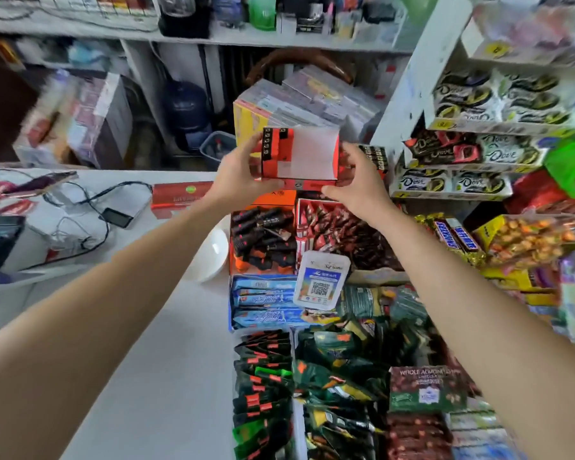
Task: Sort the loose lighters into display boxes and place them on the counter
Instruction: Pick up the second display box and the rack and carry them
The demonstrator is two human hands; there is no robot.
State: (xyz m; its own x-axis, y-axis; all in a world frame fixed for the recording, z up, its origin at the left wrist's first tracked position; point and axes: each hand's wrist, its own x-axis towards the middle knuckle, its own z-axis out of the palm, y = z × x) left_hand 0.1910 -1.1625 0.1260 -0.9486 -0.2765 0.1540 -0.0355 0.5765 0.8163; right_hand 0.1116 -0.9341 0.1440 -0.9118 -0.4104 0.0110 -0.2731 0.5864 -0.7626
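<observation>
Both of my hands hold an orange-red display box (307, 154) up above the counter's far end. My left hand (243, 175) grips its left side and my right hand (356, 180) grips its right side. One row of black-and-orange lighters (274, 142) stands along the box's left wall; the rest of its white inside is bare. Below it an open orange box (263, 239) holds a heap of loose black and orange lighters. A further row of black lighters (374, 157) shows behind my right hand.
The white counter (166, 343) spreads to the left, with a white bowl (211, 257), a red carton (180, 194), cables and a phone (117, 216). Snack and candy boxes fill the right side, with a QR code stand (321, 280). Chocolate shelves (472, 151) rise at right.
</observation>
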